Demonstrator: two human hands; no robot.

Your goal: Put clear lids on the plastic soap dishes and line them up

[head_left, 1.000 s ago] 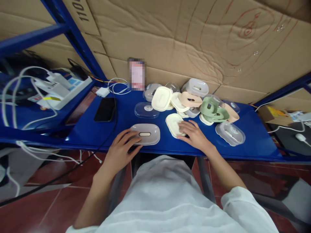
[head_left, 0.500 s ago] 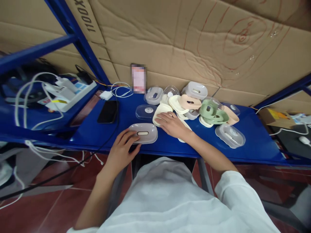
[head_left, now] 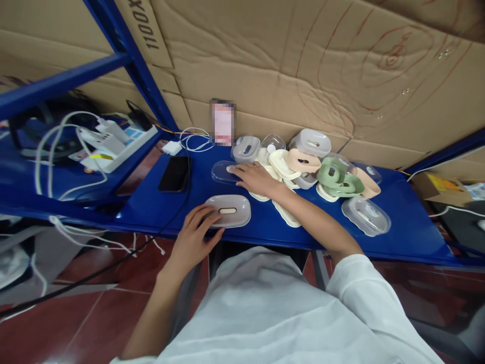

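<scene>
Plainly small plastic ware, light and rigid by the look of it. Left hand (head_left: 193,237) rests on the near left end of a grey oval lid (head_left: 228,211) with a slot handle in its top, fingers laid over the rim, not closed round it; the lid sits flat at the front edge of the blue shelf (head_left: 397,227). Right hand (head_left: 254,178) reaches behind the grey lid, fingers spread and tips touching a clear oval lid (head_left: 223,172), pressing rather than pinching. Clear lid looks thin, glossy, likely slippery and prone to skate on the painted metal; best taken by its rim. Behind and right of the grey lid, a heap of cream, peach and green soap-dish parts (head_left: 322,169). Black phone (head_left: 174,173) lies left of the clear lid.
</scene>
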